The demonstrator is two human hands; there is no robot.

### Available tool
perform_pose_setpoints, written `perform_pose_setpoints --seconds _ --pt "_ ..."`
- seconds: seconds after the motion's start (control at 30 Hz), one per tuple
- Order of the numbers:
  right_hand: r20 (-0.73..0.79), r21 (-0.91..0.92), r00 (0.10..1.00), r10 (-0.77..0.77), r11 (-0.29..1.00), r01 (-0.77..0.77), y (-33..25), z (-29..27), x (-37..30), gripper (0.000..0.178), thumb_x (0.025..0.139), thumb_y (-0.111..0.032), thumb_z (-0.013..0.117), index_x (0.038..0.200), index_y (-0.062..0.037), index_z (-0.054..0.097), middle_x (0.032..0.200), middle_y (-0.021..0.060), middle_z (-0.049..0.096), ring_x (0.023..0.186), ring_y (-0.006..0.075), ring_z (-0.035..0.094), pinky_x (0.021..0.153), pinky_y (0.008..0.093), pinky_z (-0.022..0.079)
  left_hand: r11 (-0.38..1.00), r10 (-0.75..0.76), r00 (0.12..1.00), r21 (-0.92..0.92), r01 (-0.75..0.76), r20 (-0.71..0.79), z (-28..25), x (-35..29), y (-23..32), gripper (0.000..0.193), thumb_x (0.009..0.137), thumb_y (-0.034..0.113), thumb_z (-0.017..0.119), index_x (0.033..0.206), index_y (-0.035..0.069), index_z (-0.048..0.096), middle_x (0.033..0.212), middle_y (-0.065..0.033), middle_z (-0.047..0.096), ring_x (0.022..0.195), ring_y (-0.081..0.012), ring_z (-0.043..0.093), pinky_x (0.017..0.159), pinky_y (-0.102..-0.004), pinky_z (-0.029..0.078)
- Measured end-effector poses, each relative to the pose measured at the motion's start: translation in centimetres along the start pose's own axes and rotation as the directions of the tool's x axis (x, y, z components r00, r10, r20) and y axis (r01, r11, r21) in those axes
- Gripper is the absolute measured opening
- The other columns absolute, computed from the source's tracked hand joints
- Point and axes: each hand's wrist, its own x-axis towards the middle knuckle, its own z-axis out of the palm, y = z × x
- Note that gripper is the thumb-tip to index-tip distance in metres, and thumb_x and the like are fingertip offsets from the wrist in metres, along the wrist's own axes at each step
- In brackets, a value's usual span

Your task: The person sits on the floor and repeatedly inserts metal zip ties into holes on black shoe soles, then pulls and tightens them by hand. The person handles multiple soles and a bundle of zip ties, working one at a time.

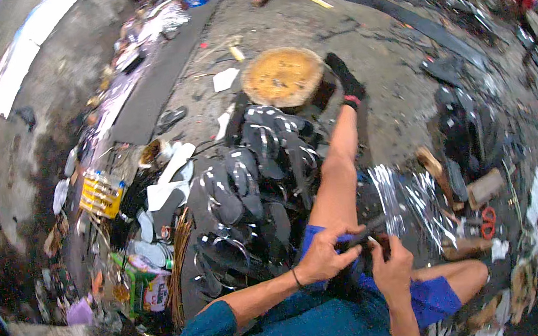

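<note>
In front of my torso, my left hand [326, 253] is closed around a dark flat piece [371, 229] that looks like a black sandal sole seen nearly edge-on. My right hand [392, 262] pinches at its near end, the fingertips close to the left ones; what lies between them is too blurred to make out. A heap of black sandals [243, 178] with shiny straps lies to the left of my outstretched leg. Just right of that leg, shiny pale strips [416, 203] are spread on a dark surface.
A round wooden block [284, 76] stands ahead, by my foot. Red-handled scissors [488, 222] and a wooden block [486, 188] lie on the right, with more black sandals [467, 125] beyond. Scraps, a yellow package [101, 195] and a green package [145, 286] litter the left.
</note>
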Motion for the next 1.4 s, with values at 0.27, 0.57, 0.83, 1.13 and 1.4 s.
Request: perform_pose_setpoints --seconds 0.27,0.57,0.83,1.13,1.4 --pt "0.215 -0.139 0.968 -0.128 0.977 0.160 0.9 -1.7 0.4 0.014 0.089 -0.011 0.058 0.083 0.0015 0.060 0.079 0.0234 0.062 0.075 0.0440 0.061 0.067 0.0519 0.046 0.985 0.114 0.985 -0.144 -0.095 0.128 0.5 0.8 -0.9 0.044 0.079 0.002 0.069 0.122 -0.001 0.060 0.121 -0.0143 0.062 0.117 -0.0269 0.059 0.104 -0.0382 0.044" --pt "0.323 -0.173 0.945 0.055 0.985 0.002 1.9 -3.9 0.4 0.021 0.096 -0.019 0.057 0.094 0.0014 0.060 0.087 0.0240 0.063 0.080 0.0447 0.061 0.072 0.0523 0.049 0.968 -0.076 0.988 -0.227 0.106 0.136 1.8 0.4 0.9 0.034 0.084 0.001 0.066 0.118 0.000 0.063 0.128 -0.0168 0.064 0.118 -0.0262 0.062 0.097 -0.0354 0.050" --pt "0.485 -0.006 0.874 -0.020 1.000 0.026 1.8 -7.5 -1.4 0.020 0.096 -0.013 0.053 0.101 0.0048 0.059 0.098 0.0310 0.062 0.089 0.0501 0.059 0.078 0.0533 0.048 0.940 0.233 0.971 -0.243 -0.239 -0.055 4.1 -1.0 2.9 0.023 0.074 -0.003 0.078 0.092 0.001 0.065 0.098 -0.0129 0.067 0.098 -0.0234 0.068 0.084 -0.0357 0.055" --pt "0.119 -0.264 0.992 -0.037 0.962 0.068 5.2 -7.4 1.8 0.009 0.089 -0.012 0.065 0.091 -0.0033 0.065 0.086 0.0150 0.066 0.082 0.0347 0.064 0.070 0.0437 0.049 0.938 -0.107 0.955 0.347 0.005 0.276 5.1 -1.2 -3.1 0.043 0.085 0.015 0.070 0.122 -0.001 0.053 0.110 -0.0242 0.061 0.101 -0.0422 0.061 0.086 -0.0446 0.051" --pt "0.019 -0.075 0.990 0.143 0.987 -0.141 11.8 -9.7 2.7 0.014 0.089 -0.015 0.070 0.098 -0.0043 0.070 0.089 0.0091 0.069 0.081 0.0216 0.066 0.073 0.0355 0.052 0.952 -0.238 0.797 0.296 0.078 0.555 -6.3 4.4 1.4 0.039 0.083 0.023 0.078 0.113 0.001 0.066 0.090 -0.0144 0.069 0.085 -0.0238 0.067 0.081 -0.0339 0.052"
